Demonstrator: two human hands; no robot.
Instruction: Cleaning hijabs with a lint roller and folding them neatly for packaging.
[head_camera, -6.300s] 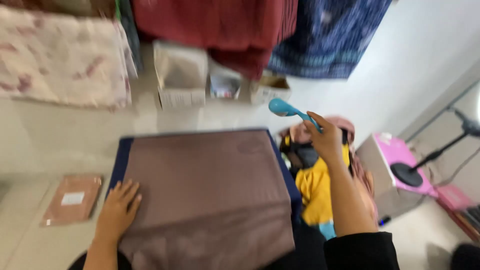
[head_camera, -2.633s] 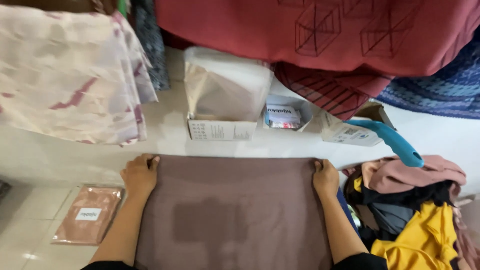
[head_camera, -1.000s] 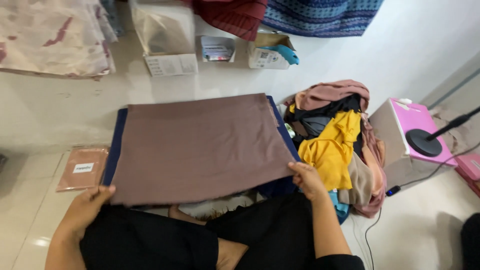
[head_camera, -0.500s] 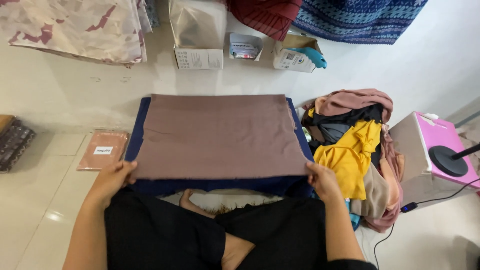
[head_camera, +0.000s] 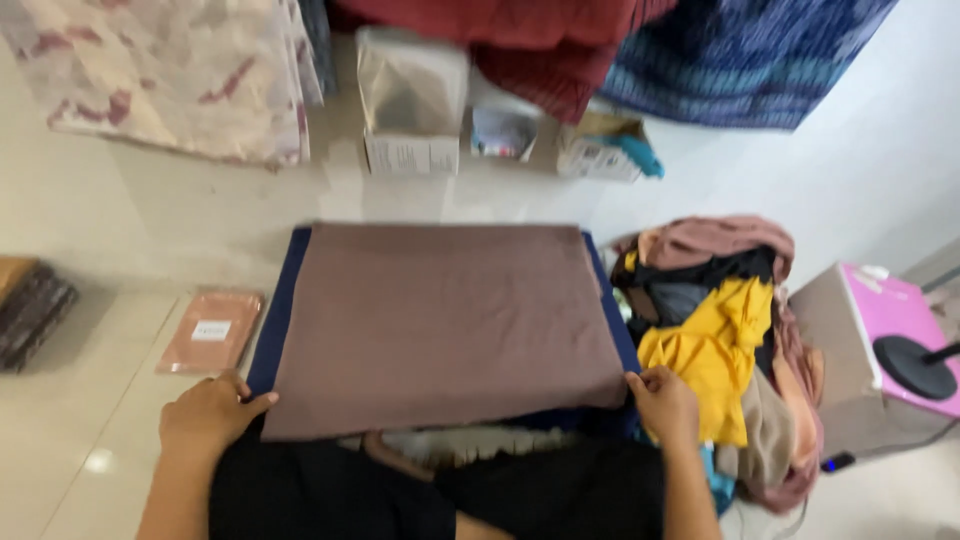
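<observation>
— Cloth first: where does it lie?

— Folded brown cloth (head_camera: 445, 325) lies flat on a dark blue pad (head_camera: 278, 320) on the floor (head_camera: 120, 440), and the pad's edge shows along the left, right and near sides. The person sits cross-legged at its near edge, black trousers (head_camera: 330, 495) filling the bottom of the view.

— And the hands?

— Left hand (head_camera: 208, 418) sits at the near left corner of the cloth, fingers curled with the thumb reaching to the cloth's edge. Right hand (head_camera: 662, 402) is at the near right corner, fingers closed in a narrow pinch on the hem. (The picture is a little blurred, so whether the left one truly pinches the fabric or only touches it I cannot tell.)

— What lies around?

— Just left of the pad, a flat pinkish packet (head_camera: 212, 330) with a white label on the floor. To the right, touching the pad's side, a heap of clothes (head_camera: 720, 340): pink on top, black under it, yellow in front. Beyond that heap stands a box with a pink top (head_camera: 885, 320) carrying a black round stand base (head_camera: 915, 367).

— And the far side?

— Against the wall, well apart from the cloth, a row of cardboard boxes (head_camera: 412, 150), the rightmost with a teal handled thing (head_camera: 635, 152) resting on it. Above hang fabrics: a pale patterned one (head_camera: 170, 75) to the left, red (head_camera: 520, 40) in the middle, blue patterned (head_camera: 740, 55) to the right.
</observation>
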